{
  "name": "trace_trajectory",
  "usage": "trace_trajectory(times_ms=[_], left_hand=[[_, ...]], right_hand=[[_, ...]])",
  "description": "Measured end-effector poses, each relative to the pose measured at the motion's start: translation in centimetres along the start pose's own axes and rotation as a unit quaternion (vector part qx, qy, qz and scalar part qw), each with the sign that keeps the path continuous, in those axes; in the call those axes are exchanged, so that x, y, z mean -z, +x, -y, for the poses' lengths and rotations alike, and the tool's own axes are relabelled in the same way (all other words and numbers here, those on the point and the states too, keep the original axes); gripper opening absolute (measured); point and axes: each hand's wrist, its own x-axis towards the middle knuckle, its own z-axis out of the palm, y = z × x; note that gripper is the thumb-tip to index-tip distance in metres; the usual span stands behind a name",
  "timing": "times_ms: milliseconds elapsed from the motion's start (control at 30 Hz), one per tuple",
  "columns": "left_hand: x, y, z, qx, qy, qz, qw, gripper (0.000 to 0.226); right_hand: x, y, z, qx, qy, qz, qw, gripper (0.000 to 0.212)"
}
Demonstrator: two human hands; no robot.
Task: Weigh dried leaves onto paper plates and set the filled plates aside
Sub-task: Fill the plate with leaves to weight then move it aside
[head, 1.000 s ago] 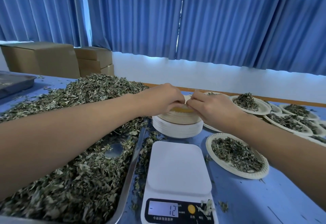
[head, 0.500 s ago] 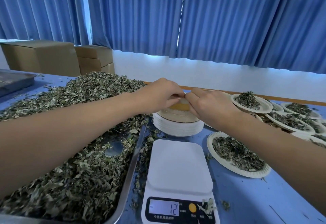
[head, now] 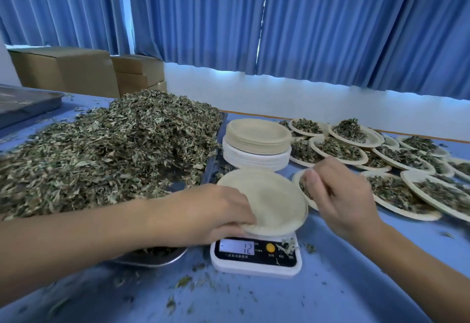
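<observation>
The left hand [head: 211,213] is holding an empty plate [head: 274,203] over the scale [head: 256,264]
It is gripping the near-left rim, and the right hand [head: 340,195] is hovering just right of the plate, fingers loosely bent, holding nothing. The dried leaves [head: 114,149] are lying heaped on the left, while the filled plates [head: 396,195] are sitting on the right.

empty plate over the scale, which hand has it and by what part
Left hand grips the empty plate by its near-left rim; right hand looks empty.

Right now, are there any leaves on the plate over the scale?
No, the plate the left hand holds over the scale is bare.
</observation>
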Motion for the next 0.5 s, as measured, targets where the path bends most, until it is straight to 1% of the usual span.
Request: trace_trajectory(times_ms=[67,100,167,200,233,267,300,333,400,433,467,500], left_hand=[[0.1,-0.4,0.1,0.019,-0.046,-0.032,0.998,0.035],[0.3,-0.4,0.2,0.034,-0.072,-0.064,0.995,0.037],[0.6,-0.4,1.0,0.084,-0.103,-0.161,0.978,0.04],[0.8,-0.3,1.8,0.123,-0.099,-0.206,0.966,0.042],[0.9,-0.2,2.6,0.167,-0.08,-0.234,0.955,0.042],[1.1,0.0,3.7,0.212,-0.049,-0.238,0.947,0.037],[1.2,0.3,5.0,0.263,-0.018,-0.211,0.942,0.029],[1.3,0.7,6.4,0.319,0.007,-0.149,0.936,0.024],[1.0,1.4,8.6,0.412,0.019,0.013,0.911,0.038],[0.8,1.8,9.5,0.435,0.013,0.064,0.898,0.045],[0.5,2.2,10.2,0.448,0.013,0.078,0.891,0.05],[0.3,2.5,10.9,0.46,0.018,0.067,0.885,0.054]], right_hand=[[-0.3,-1.0,-0.3,-0.096,0.021,0.018,0.995,0.045],[-0.4,-1.5,-0.4,-0.121,0.021,0.027,0.992,0.045],[-0.6,-2.6,-0.6,-0.138,0.024,0.04,0.989,0.046],[-0.7,-3.1,-0.7,-0.146,0.027,0.054,0.987,0.049],[-0.8,-3.5,-0.8,-0.157,0.028,0.077,0.984,0.051],[-0.9,-3.8,-0.9,-0.172,0.026,0.104,0.979,0.052],[-1.0,-4.1,-1.1,-0.187,0.025,0.129,0.974,0.052],[-1.1,-4.2,-1.3,-0.201,0.026,0.152,0.967,0.051],[-1.1,-4.4,-1.4,-0.223,0.031,0.18,0.958,0.051],[-1.1,-4.5,-1.5,-0.227,0.034,0.184,0.956,0.05],[-1.1,-4.5,-1.5,-0.23,0.036,0.187,0.954,0.05],[-1.1,-4.5,-1.5,-0.234,0.037,0.191,0.953,0.049]])
